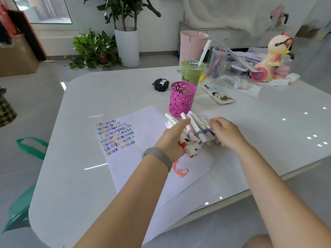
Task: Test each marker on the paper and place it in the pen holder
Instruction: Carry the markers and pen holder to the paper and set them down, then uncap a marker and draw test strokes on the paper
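Gripping the markers (194, 133) bundled, left hand (172, 138); right hand (226, 132) pinching one (best drawn out singly), holder (181, 99) just beyond.

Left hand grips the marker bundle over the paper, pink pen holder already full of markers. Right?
Not quite. The head view shows the pink pen holder empty. The rest stands: the left hand grips the marker bundle over the paper.

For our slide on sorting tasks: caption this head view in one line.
Left hand holds a bundle of markers over scribbled paper, beside the pink pen holder.
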